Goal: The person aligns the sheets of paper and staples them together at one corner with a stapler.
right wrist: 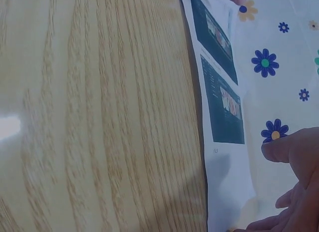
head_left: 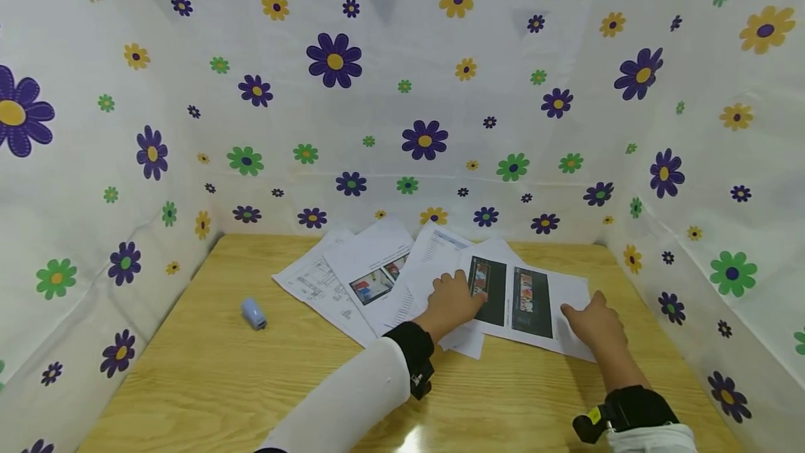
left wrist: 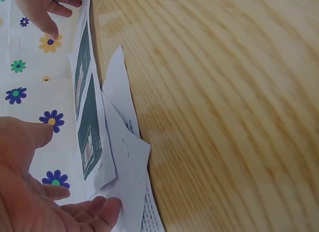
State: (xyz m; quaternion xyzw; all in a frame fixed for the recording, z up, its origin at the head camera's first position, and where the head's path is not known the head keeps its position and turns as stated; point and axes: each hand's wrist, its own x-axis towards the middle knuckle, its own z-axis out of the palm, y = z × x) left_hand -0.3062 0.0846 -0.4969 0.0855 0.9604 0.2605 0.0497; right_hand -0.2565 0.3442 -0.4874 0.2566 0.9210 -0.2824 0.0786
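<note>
Several printed sheets lie fanned out across the back of the wooden table. On top at the right is a sheet with two dark printed pictures (head_left: 530,303). My left hand (head_left: 454,305) is over its left end, fingers spread and thumb apart; in the left wrist view the fingertips (left wrist: 110,212) are right at the papers. At the sheet's right end is my right hand (head_left: 596,324), its thumb by the edge and its fingers loosely extended. Under and left of this sheet are a sheet of printed text (head_left: 434,250), a sheet with colour photos (head_left: 349,257) and a sheet of line diagrams (head_left: 302,271).
A small light-blue cylindrical object (head_left: 254,313) lies on the table (head_left: 189,369) left of the papers. White flower-patterned cloth (head_left: 402,96) walls in the table at the back and both sides.
</note>
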